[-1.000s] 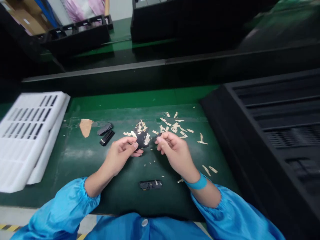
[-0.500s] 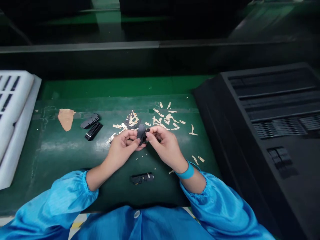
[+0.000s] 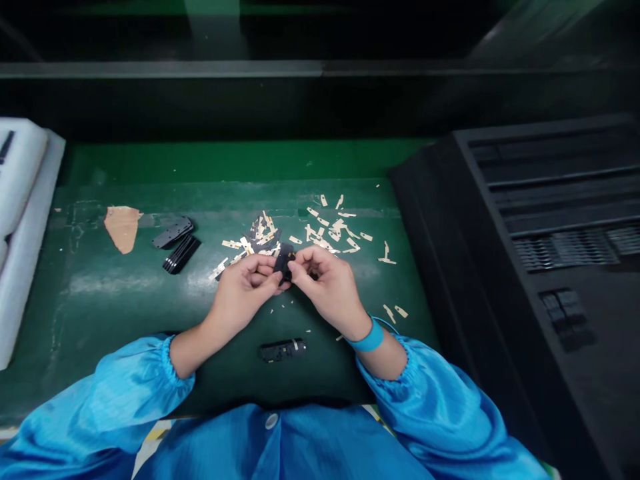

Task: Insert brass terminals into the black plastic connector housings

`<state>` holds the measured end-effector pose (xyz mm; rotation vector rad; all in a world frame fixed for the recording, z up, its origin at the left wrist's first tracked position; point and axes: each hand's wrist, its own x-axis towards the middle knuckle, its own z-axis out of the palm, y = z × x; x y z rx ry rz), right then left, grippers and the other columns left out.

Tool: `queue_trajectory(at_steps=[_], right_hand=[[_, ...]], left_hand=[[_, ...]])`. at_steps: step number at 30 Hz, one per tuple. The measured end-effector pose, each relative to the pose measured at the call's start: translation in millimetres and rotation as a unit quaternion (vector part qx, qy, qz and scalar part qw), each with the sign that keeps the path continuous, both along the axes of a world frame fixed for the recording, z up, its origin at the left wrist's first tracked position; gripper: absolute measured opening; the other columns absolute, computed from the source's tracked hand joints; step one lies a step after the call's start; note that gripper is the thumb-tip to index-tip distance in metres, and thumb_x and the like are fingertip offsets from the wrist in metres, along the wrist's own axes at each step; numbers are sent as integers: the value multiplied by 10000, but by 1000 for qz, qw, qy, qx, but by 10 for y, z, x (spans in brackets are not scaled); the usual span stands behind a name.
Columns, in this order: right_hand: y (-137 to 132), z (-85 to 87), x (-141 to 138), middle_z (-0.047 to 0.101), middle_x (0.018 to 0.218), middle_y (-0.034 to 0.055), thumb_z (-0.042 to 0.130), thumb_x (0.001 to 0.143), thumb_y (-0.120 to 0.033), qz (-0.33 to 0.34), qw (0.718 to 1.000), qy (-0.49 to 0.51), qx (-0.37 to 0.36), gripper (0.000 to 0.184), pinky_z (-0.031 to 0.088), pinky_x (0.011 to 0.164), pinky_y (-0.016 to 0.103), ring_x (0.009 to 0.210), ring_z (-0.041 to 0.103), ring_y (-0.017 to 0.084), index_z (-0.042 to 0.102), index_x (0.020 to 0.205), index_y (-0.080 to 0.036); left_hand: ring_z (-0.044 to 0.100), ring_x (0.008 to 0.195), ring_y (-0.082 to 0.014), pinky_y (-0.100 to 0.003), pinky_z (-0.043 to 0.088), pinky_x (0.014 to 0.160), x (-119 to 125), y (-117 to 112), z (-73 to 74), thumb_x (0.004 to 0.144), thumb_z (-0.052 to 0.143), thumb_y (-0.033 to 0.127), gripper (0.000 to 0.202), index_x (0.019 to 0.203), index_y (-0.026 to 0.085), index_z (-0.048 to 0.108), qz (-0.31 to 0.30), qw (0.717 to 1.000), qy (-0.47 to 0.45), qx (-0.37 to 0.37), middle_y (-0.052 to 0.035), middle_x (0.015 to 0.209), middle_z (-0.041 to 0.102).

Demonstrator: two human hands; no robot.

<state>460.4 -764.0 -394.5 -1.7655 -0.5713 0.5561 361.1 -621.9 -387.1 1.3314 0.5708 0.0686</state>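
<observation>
My left hand [image 3: 243, 291] and my right hand [image 3: 325, 287] meet over the middle of the green mat [image 3: 130, 300]. Both pinch one small black plastic part [image 3: 284, 261] between their fingertips, a little above the mat. Just behind the hands lies a scatter of tan paper strips [image 3: 330, 230] mixed with a few dark pieces. Another black part [image 3: 283, 349] lies flat on the mat close to my body, between my forearms. A blue band sits on my right wrist.
Two black parts [image 3: 176, 244] and a tan paper scrap [image 3: 121, 227] lie at the left of the mat. White foam trays [image 3: 20, 220] stand at the far left. A big black tray stack [image 3: 550, 267] fills the right side. A dark rail runs across the back.
My right hand has closed in on the left, and both now pinch the black part. The view has tilted down, so the mat's contents sit higher and further left.
</observation>
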Motion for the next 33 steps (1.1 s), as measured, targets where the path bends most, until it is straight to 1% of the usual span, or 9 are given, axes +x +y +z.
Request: queue_trajectory(at_steps=[4, 7, 13, 21, 27, 33], right_hand=[[0, -13, -5, 602, 667, -46, 615, 887, -278, -1, 1000, -1, -4, 98, 448, 568, 244, 571, 559, 107, 580, 812, -226], [0, -24, -5, 591, 659, -46, 617, 887, -289, -1, 1000, 1, -10, 102, 446, 568, 244, 575, 553, 109, 583, 814, -226], [3, -33, -1, 585, 650, -41, 615, 887, -313, 2, 1000, 2, -22, 124, 443, 561, 248, 573, 548, 116, 572, 803, -233], [5, -49, -1, 577, 630, -45, 623, 879, -320, 2, 1000, 10, -17, 125, 436, 545, 248, 553, 543, 114, 577, 805, -231], [14, -51, 2, 599, 639, -35, 615, 877, -329, 9, 1000, 27, -12, 131, 448, 557, 262, 574, 591, 132, 566, 802, -234], [8, -58, 5, 602, 632, -32, 628, 865, -338, 5, 999, 34, -23, 142, 454, 557, 265, 575, 590, 135, 562, 794, -235]], left_hand=[[776, 693, -154, -218, 634, 669, -9, -7, -7, 784, 818, 300, 240, 943, 160, 706, -2, 1000, -1, 11, 0, 750, 753], [780, 701, -155, -216, 635, 679, -21, -9, -20, 786, 818, 308, 243, 946, 161, 709, -2, 1000, -3, 8, 1, 748, 755], [775, 679, -159, -236, 643, 683, -19, -6, -17, 765, 836, 328, 268, 936, 166, 709, 4, 1000, 1, 8, 6, 730, 747], [770, 681, -160, -232, 633, 666, -18, -9, -17, 767, 830, 321, 259, 940, 167, 715, 0, 1000, 2, 21, -3, 747, 753], [780, 739, -153, -195, 609, 666, -70, -12, -72, 827, 794, 302, 206, 974, 177, 724, -11, 999, -5, 38, -15, 803, 775], [779, 768, -173, -241, 633, 711, -93, -11, -94, 833, 789, 325, 219, 986, 178, 735, -19, 999, -13, 47, -32, 848, 778]])
